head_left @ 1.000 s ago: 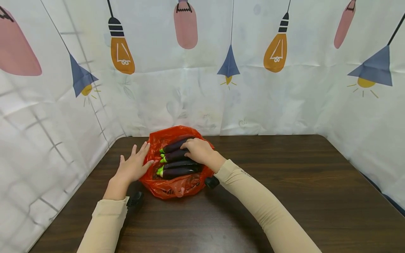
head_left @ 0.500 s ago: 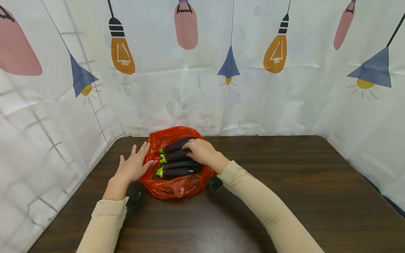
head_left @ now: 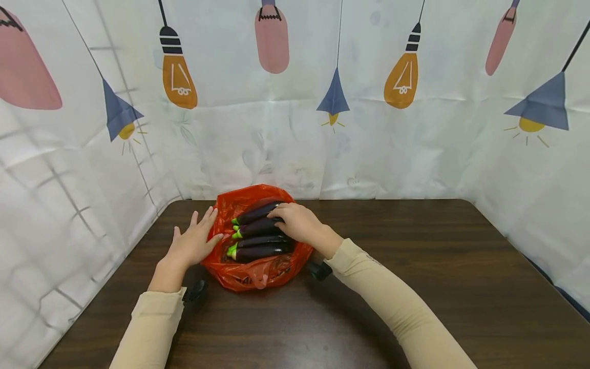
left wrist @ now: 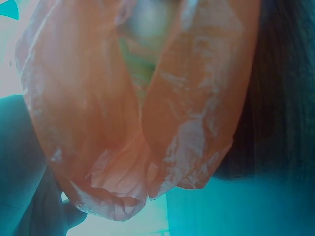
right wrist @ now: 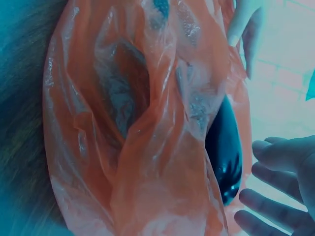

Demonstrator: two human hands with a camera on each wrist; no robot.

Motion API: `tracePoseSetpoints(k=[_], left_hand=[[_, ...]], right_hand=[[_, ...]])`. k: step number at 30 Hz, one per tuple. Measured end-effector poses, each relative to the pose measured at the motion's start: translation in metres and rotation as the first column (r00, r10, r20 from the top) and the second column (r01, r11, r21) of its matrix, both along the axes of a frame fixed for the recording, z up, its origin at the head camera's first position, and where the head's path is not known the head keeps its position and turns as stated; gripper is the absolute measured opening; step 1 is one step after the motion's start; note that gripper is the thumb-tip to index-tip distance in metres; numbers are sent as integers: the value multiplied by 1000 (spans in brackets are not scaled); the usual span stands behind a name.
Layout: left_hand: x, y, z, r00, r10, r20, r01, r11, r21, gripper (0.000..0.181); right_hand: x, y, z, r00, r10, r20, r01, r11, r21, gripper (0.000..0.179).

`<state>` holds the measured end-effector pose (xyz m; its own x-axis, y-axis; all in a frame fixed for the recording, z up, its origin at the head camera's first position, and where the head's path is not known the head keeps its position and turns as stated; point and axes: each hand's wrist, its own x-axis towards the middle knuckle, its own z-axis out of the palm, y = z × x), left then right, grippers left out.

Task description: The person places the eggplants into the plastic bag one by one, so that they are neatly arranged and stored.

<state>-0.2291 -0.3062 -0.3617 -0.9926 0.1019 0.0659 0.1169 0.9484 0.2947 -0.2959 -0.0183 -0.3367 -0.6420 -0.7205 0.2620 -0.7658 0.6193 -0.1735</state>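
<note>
Several dark purple eggplants (head_left: 262,250) with green stem ends lie side by side in an opened red plastic bag (head_left: 226,277). My left hand (head_left: 190,247) spreads its fingers against the bag's left edge. Over the right ends of the eggplants is my right hand (head_left: 299,224), its fingers loosely bent. The right wrist view shows those fingers (right wrist: 268,204) spread apart beside the rounded end of an eggplant (right wrist: 224,152), gripping nothing. In the left wrist view the crumpled bag (left wrist: 197,98) fills most of the picture, and a blurred green stem end (left wrist: 138,61) shows through its opening.
The bag stands on a dark brown wooden table (head_left: 415,266), toward its back left. Behind and on both sides hangs a white cloth (head_left: 295,143) printed with lamps and bulbs. A dark wrist camera (head_left: 319,269) sits under the right wrist, close to the bag.
My right hand has drifted slightly to the right across the eggplants, its forearm shifting right too. The left hand, the bag and the eggplants stay almost where they were.
</note>
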Motion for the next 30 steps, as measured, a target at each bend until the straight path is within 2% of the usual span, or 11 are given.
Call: tracePoseSetpoints(k=[8,20,30], left_hand=[[-2,2,1,1000,-4,-6,4,1000,-4,81],[-1,3,0,1000,-16,3,16,1000,24,82],[5,2,7,1000,-25,4,25,999,31,81]], right_hand=[[9,18,6,998,51,-25,-53,994,-98,28],[22,55,10,988,63,-142,-95,969,-228,27],[30,109,1,981,-37,-190,-29,943,-331,33]])
